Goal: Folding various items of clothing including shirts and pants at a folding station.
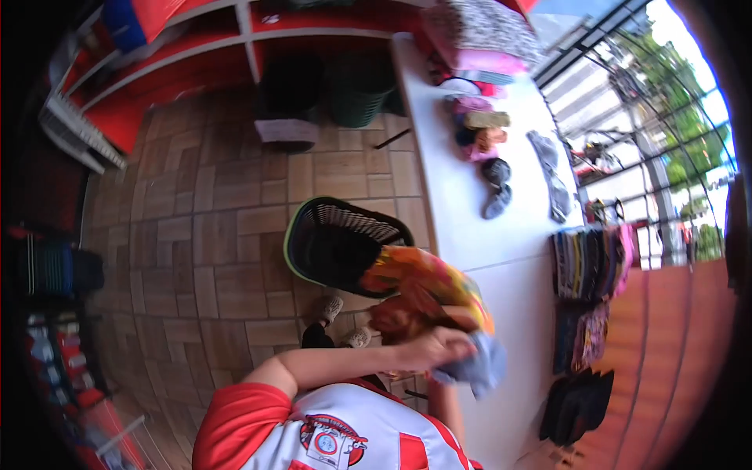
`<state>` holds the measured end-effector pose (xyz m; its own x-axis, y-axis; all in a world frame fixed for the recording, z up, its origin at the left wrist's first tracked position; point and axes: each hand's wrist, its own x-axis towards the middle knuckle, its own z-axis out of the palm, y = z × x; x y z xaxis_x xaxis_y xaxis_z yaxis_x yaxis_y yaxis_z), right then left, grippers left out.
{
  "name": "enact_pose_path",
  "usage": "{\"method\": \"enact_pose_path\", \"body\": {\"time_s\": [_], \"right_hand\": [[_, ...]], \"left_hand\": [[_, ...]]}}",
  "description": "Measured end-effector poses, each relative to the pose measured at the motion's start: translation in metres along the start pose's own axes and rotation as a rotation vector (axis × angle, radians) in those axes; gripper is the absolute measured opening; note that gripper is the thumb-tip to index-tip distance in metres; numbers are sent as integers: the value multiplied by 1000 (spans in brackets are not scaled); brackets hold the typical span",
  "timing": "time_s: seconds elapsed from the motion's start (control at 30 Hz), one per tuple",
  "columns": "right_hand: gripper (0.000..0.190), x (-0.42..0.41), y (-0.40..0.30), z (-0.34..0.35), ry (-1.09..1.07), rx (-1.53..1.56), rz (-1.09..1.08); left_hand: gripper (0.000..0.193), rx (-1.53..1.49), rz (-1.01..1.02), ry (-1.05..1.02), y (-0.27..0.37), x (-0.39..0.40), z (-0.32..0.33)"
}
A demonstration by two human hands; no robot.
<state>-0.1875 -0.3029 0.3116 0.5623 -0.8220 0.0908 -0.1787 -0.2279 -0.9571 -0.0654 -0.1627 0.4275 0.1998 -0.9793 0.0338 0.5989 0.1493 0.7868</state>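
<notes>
My left hand (443, 348) is closed on a grey-blue cloth (479, 364) above the near edge of the white table (511, 305). My right arm rises from the bottom of the view, and its hand is hidden behind the cloth, so its grip cannot be seen. Just beyond the hands, an orange and yellow patterned fabric (429, 270) drapes from the rim of a laundry basket (302, 273) to the table. A dark reddish-brown fabric (396, 317) lies against it. Dark cloth sits inside the basket, which has a green rim.
Rolled garments (487, 123) and grey socks (498, 200) lie on the table's far part, near more grey cloth pieces (552, 176). Folded clothes (587, 264) stand in a row along the right edge, with black items (576, 405) nearer me. Dark bins (358, 88) stand under the shelves.
</notes>
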Motion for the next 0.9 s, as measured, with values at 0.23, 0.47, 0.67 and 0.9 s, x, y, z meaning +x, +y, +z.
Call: {"method": "enact_pose_path", "body": {"time_s": [0.23, 0.47, 0.67, 0.9], "right_hand": [[38, 33, -180, -165, 764, 499, -418], [43, 26, -119, -253, 1232, -109, -338], [64, -14, -50, -150, -419, -839, 272], [53, 10, -76, -51, -841, 190, 395]], "left_hand": [[16, -128, 261, 715, 14, -26, -61], [12, -173, 350, 692, -15, -21, -59], [23, 239, 128, 538, -40, -9, -22], [44, 409, -329, 110, -62, -21, 20]]}}
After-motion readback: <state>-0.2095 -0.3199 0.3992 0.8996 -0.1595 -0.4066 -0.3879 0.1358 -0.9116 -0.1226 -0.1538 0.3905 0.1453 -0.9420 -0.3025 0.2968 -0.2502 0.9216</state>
